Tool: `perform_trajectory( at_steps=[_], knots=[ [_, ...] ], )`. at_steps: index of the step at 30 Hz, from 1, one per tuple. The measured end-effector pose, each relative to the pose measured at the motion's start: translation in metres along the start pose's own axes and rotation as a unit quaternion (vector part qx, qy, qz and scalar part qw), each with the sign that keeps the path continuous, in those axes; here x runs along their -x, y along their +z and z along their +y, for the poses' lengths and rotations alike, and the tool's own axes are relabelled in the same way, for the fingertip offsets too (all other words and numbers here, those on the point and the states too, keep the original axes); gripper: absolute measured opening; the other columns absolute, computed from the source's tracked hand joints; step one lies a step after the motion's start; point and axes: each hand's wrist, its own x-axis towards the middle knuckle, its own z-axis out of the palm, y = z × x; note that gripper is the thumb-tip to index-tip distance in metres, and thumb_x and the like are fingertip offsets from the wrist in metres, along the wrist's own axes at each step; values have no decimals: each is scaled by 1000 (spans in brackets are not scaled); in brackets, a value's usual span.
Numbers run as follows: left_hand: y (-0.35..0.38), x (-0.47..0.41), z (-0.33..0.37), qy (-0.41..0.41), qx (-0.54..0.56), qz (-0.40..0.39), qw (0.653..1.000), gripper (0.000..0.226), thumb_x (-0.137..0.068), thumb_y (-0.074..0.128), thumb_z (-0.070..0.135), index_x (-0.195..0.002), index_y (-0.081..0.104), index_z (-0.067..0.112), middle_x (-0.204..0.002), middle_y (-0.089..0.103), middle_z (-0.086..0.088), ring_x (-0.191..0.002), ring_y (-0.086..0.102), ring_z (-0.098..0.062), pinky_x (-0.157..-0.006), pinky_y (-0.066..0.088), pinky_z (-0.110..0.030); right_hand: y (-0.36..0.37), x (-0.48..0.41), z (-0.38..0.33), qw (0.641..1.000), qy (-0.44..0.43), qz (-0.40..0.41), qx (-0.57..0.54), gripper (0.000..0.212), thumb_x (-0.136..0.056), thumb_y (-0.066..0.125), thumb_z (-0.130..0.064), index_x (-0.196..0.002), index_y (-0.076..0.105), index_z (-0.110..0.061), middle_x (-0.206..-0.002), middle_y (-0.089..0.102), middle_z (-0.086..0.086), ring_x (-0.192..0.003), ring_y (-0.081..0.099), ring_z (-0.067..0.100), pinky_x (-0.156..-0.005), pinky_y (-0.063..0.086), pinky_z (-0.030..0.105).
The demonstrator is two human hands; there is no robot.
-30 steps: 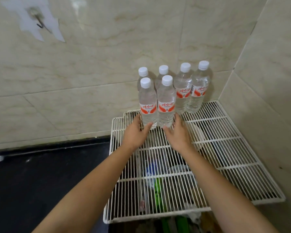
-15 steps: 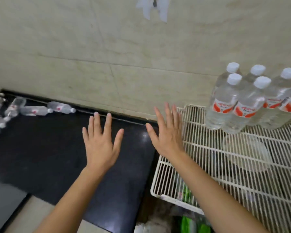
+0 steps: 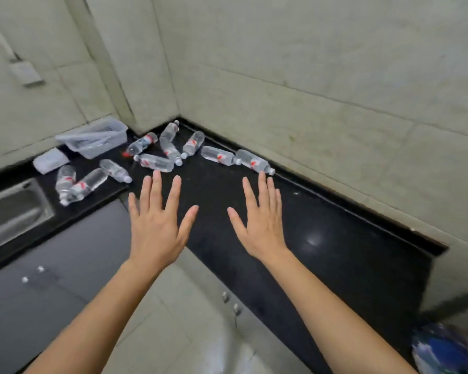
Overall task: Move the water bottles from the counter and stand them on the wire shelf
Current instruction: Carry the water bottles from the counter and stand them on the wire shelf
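Observation:
Several clear water bottles with white caps and red labels lie on their sides on the black counter (image 3: 322, 233), clustered in its far corner. One bottle (image 3: 154, 162) lies just beyond my left fingertips, another bottle (image 3: 254, 161) just beyond my right ones. A pair of bottles (image 3: 76, 183) lies further left by the sink. My left hand (image 3: 157, 225) and my right hand (image 3: 260, 220) are stretched out flat with fingers spread, both empty, hovering short of the bottles. The wire shelf is out of view.
A steel sink (image 3: 8, 211) is set into the counter at the left. A clear plastic tray (image 3: 92, 139) and a folded white cloth (image 3: 50, 160) sit at the back left. Tiled walls close the corner. Grey cabinet doors (image 3: 38, 279) are below.
My view has swung left from the wire shelf to the counter corner. Both hands let go of the standing bottles, opened flat and now reach toward the lying bottles.

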Motion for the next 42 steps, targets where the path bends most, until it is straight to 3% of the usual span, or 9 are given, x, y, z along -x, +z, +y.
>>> perform_trajectory(
  at_steps=[5, 13, 23, 29, 32, 36, 39, 42],
  knots=[
    [0, -18, -93, -45, -3, 4, 999, 73, -99, 28, 60, -159, 30, 18, -167, 17, -20, -156, 12, -35, -121, 18, -64, 52, -33, -73, 998, -56, -39, 3, 73, -103, 37, -55, -163, 14, -21, -171, -5, 13, -158, -8, 29, -127, 4, 51],
    [52, -76, -187, -85, -6, -51, 995, 78, -97, 21, 63, -159, 31, 16, -165, 23, -20, -155, 14, -39, -121, 17, -64, 137, -124, -104, 997, -60, -50, -12, 71, -103, 42, -52, -161, 21, -19, -170, 2, 15, -158, -1, 31, -127, 5, 49],
    [111, -239, -360, -139, -80, -99, 982, 79, -99, 12, 67, -160, 24, 19, -167, 19, -19, -156, 10, -37, -122, 12, -63, 284, -310, -184, 986, -86, -131, -51, 65, -103, 44, -48, -157, 31, -14, -169, 13, 16, -157, 6, 35, -125, 12, 54],
    [143, -268, -456, -193, -74, -134, 969, 75, -99, 44, 57, -159, 28, 15, -167, 20, -16, -155, 14, -35, -120, 19, -62, 350, -372, -236, 974, -116, -181, -64, 65, -101, 55, -39, -155, 36, -9, -166, 22, 20, -155, 15, 37, -125, 18, 50],
    [165, -280, -517, -216, -74, -191, 955, 75, -99, 48, 54, -158, 28, 13, -167, 22, -14, -154, 17, -35, -119, 22, -62, 396, -394, -261, 967, -123, -216, -57, 67, -102, 52, -40, -158, 31, -10, -167, 18, 18, -156, 11, 36, -125, 17, 49],
    [203, -298, -589, -189, -76, -294, 934, 74, -99, 44, 55, -159, 22, 18, -167, 23, -8, -154, 20, -29, -120, 22, -56, 458, -408, -290, 966, -82, -246, -23, 69, -103, 49, -41, -160, 23, -13, -169, 13, 14, -157, 8, 30, -125, 17, 47],
    [230, -317, -627, -123, -85, -349, 925, 63, -98, 45, 52, -154, 35, 23, -160, 37, -3, -145, 38, -24, -113, 36, -46, 498, -408, -309, 957, -14, -289, -14, 71, -102, 49, -43, -161, 21, -15, -169, 14, 13, -156, 12, 30, -126, 16, 41],
    [259, -330, -650, -82, -69, -388, 916, 52, -98, 46, 48, -143, 47, 22, -146, 51, 1, -132, 50, -21, -103, 44, -43, 533, -407, -322, 937, 46, -346, -12, 76, -100, 54, -42, -162, 17, -17, -168, 17, 13, -154, 20, 30, -123, 24, 42]
  ],
)
